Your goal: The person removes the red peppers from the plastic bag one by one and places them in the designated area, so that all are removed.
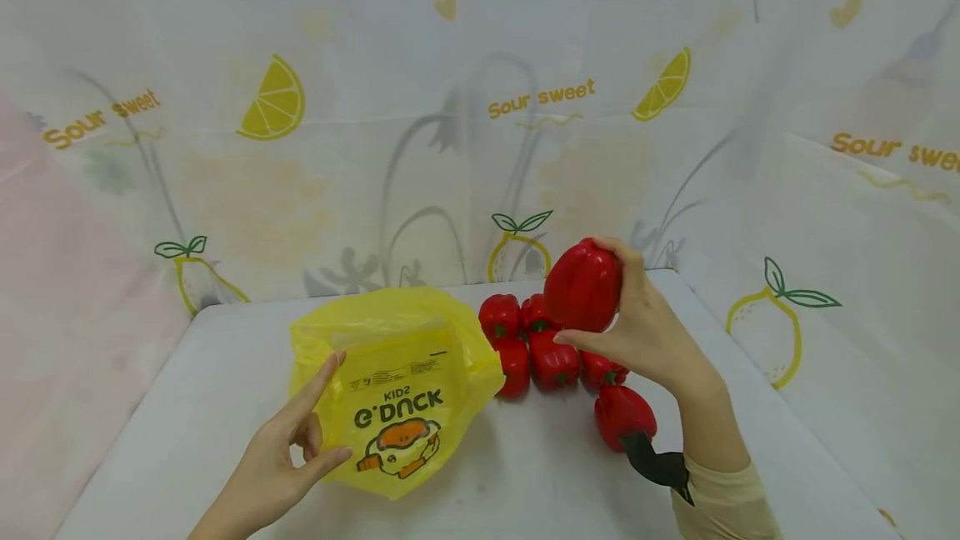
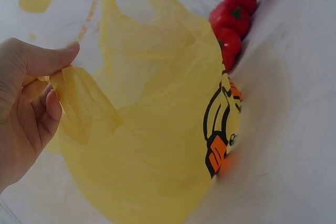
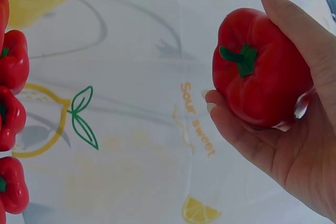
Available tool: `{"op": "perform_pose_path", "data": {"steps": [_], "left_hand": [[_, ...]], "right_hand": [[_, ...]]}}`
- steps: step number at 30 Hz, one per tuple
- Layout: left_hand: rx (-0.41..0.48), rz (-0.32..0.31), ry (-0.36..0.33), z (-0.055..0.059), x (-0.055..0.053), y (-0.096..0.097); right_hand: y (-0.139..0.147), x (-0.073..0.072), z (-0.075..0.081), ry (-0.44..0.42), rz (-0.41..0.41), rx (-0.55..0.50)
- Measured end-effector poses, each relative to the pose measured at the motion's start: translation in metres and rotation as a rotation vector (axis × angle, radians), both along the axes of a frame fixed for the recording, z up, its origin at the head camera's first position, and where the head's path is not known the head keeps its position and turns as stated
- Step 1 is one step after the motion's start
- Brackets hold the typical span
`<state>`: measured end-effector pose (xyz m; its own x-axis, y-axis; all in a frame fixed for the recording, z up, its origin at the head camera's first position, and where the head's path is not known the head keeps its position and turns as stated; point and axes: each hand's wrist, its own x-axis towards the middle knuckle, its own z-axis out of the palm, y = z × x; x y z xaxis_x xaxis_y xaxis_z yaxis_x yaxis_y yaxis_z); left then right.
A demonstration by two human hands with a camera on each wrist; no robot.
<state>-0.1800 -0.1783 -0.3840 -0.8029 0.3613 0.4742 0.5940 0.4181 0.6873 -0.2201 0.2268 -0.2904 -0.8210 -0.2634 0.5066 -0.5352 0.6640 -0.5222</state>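
Note:
A yellow plastic bag (image 1: 401, 440) printed with a duck stands on the table, its mouth spread open. My left hand (image 1: 273, 461) is at the bag's left side; in the left wrist view its thumb and curled fingers pinch a gathered edge of the bag (image 2: 142, 129). Lifted above the table at the right, a red bell pepper (image 1: 583, 286) is in the grip of my right hand (image 1: 645, 340). The right wrist view shows the green stem of this pepper (image 3: 262, 77) facing away from the palm. The bag's inside bottom is hidden.
Several more red bell peppers (image 1: 555, 361) lie grouped right of the bag. One pepper (image 1: 618, 415) lies nearer, below my right forearm, partly behind a black strap (image 1: 660, 467). A white cloth backdrop (image 1: 360, 182) with lemon prints rises behind the white table (image 1: 487, 473).

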Motion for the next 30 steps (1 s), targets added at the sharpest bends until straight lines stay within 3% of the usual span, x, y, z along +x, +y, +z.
{"op": "perform_pose_path", "data": {"steps": [30], "left_hand": [[0.006,-0.014,0.032,-0.001,-0.001,0.003]], "right_hand": [[0.015,0.008,-0.005,-0.043,-0.065,-0.001]]}}
